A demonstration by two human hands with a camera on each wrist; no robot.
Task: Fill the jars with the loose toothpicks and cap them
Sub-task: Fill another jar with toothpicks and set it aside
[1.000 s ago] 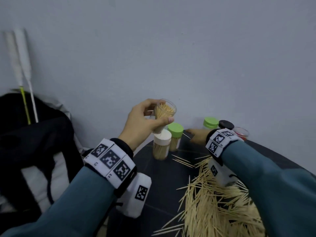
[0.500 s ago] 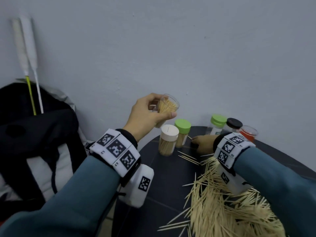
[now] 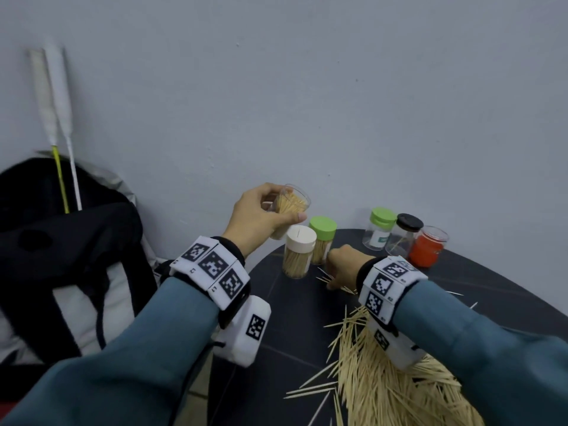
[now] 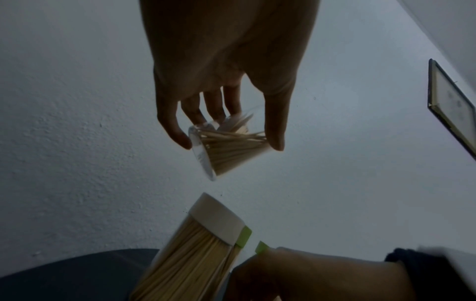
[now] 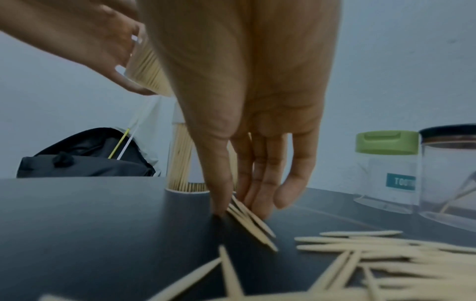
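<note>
My left hand (image 3: 270, 212) grips an uncapped clear jar (image 3: 292, 202) packed with toothpicks, held tilted in the air above the white-capped jar (image 3: 299, 256). From the left wrist view the held jar (image 4: 226, 150) sits between thumb and fingers. My right hand (image 3: 339, 267) is down on the black table (image 3: 292, 333) just right of the capped jars, thumb and fingers pinching a few loose toothpicks (image 5: 248, 219) against the surface. A large pile of toothpicks (image 3: 393, 388) lies under my right forearm.
A green-capped full jar (image 3: 322, 238) stands behind the white-capped one. At the back right stand a green-lidded jar (image 3: 379, 230), a black-lidded jar (image 3: 404, 238) and an uncapped red jar (image 3: 428, 247). A black backpack (image 3: 61, 256) sits left of the table.
My right hand has drawn back from the green-capped jar and come down onto the toothpicks near the capped jars. The left hand keeps the open jar raised.
</note>
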